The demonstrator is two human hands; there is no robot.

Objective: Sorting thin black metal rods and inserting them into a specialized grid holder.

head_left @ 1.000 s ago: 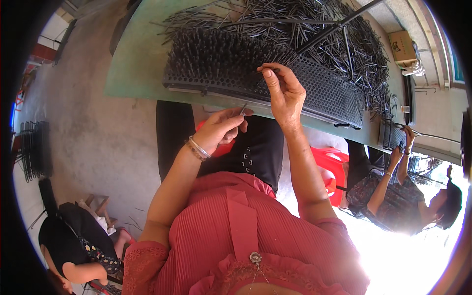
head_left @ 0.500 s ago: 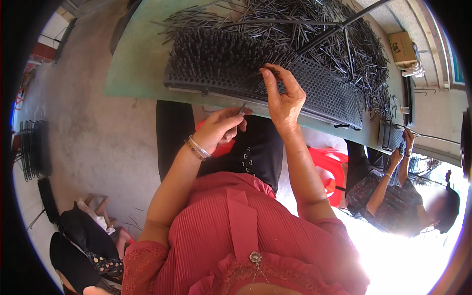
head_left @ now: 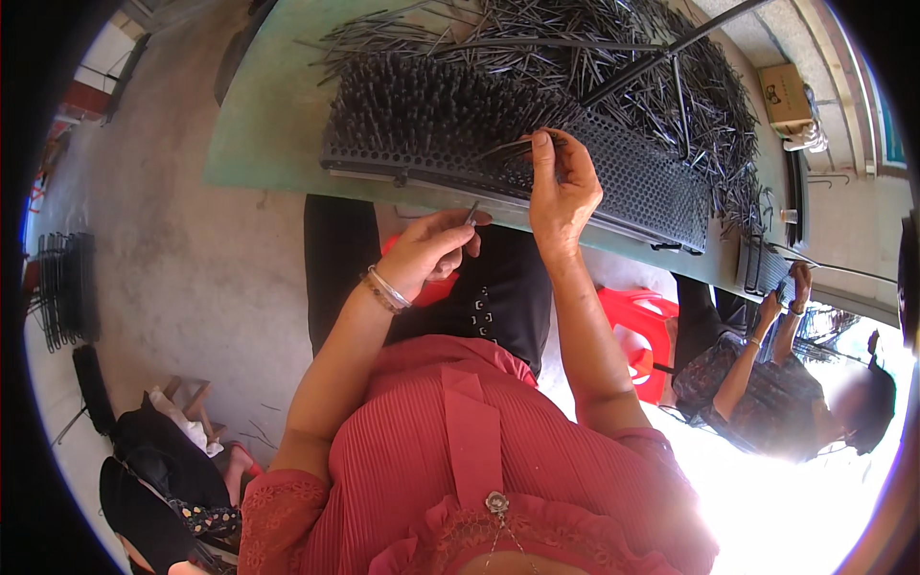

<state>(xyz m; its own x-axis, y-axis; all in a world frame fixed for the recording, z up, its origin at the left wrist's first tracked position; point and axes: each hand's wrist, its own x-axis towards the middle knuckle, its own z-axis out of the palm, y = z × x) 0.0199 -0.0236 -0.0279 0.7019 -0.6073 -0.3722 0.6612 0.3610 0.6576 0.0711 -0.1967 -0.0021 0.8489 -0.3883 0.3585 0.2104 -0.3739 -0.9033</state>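
A long black perforated tray (head_left: 644, 182) lies along the near edge of the table. Thin dark sticks (head_left: 412, 105) stand upright, densely packed, in the holes of its left part, while rows of holes show bare on the right. Over the tray's middle, my right hand (head_left: 565, 187) pinches a thin dark stick (head_left: 505, 149) between thumb and fingers, its end pointing left toward the holes. My left hand (head_left: 436, 247), in front of the table edge, is closed on a short thin dark stick (head_left: 472, 211) whose tip pokes up past the thumb.
A heap of loose dark sticks (head_left: 613, 38) covers the far side of the green tabletop (head_left: 264, 125). A black metal bar frame (head_left: 628, 72) crosses above it. At right a co-worker (head_left: 767, 383) works at the same table beside a red plastic chair (head_left: 637, 335). A cardboard box (head_left: 784, 96) stands far right.
My right hand has shifted slightly right, and the stick in its pinch now shows longer, slanting left. My left hand has stayed in place.
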